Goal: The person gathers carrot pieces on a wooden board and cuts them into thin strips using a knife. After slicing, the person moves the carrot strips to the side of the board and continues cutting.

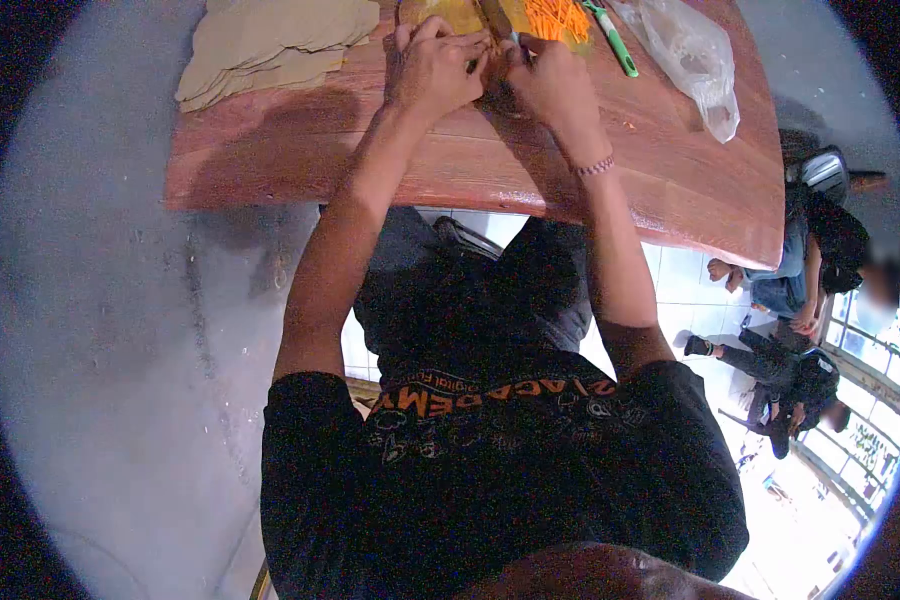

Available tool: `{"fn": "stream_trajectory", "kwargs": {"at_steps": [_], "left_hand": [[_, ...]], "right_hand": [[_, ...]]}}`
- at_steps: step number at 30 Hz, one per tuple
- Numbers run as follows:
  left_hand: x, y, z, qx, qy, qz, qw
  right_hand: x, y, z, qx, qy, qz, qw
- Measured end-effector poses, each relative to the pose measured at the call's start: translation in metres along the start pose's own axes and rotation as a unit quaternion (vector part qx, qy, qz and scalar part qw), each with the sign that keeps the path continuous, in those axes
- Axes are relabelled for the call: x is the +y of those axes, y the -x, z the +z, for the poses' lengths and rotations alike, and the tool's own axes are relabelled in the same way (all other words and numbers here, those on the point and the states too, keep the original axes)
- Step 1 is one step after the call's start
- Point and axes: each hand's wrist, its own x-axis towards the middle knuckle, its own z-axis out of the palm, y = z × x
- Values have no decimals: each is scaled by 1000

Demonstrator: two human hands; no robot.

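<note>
My right hand (pixel 555 85) is closed at the near edge of a yellowish cutting board (pixel 450 12). Its fingers wrap the near end of a dark, long knife (pixel 495 18) that points away from me; the grip itself is mostly hidden. Beside it, my left hand (pixel 438 70) has curled fingers, with the fingertips close to the knife. What those fingertips pinch, if anything, is too small to make out. Shredded carrot (pixel 558 20) lies in an orange pile on the board, just beyond my right hand.
A green-handled tool (pixel 615 42) lies right of the carrot, near a clear plastic bag (pixel 695 65). Thin beige sheets (pixel 270 45) are stacked on the left of the wooden table (pixel 670 190). Two people (pixel 820 240) sit off to the right.
</note>
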Motion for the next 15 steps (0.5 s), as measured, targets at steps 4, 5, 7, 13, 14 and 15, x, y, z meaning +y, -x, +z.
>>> {"fn": "stream_trajectory", "kwargs": {"at_steps": [4,5,7,13,14,15], "left_hand": [[1,0,-5,-14,-1,-16,1000],[-1,0,-3,-2,2,-7,1000],[2,-1,-6,10,-6,-8,1000],[3,-1,-4,1,-3,-21,1000],[2,-1,-2,-3,7,-29,1000],[1,0,-2,-2,7,-29,1000]], "right_hand": [[4,-9,-1,-7,-49,46,998],[5,-9,-3,-7,-49,44,998],[0,1,-14,-65,-91,92,989],[2,20,-15,-17,-75,22,997],[3,22,-14,-16,-76,22,997],[3,23,-14,-26,-72,34,997]]}}
